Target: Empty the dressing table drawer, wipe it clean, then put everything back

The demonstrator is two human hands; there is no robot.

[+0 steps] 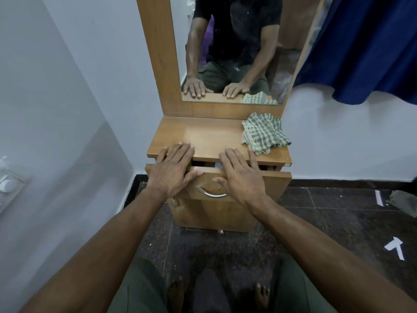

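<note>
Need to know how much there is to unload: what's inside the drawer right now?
The drawer is only open a crack under the tabletop. Both hands, left and right, cover the gap; the contents cannot be made out.

Curtain [365, 48]: dark blue cloth hanging at the upper right of the frame, its hem bunched above the wall.
Wall [67, 86]: pale, plain, filling the left side and running on behind the furniture.
Switch plate [9, 184]: white, at the far left edge.
Floor [327, 222]: dark speckled tiles across the bottom.
Tape marks [394, 247]: white strips on the floor, lower right.
</note>
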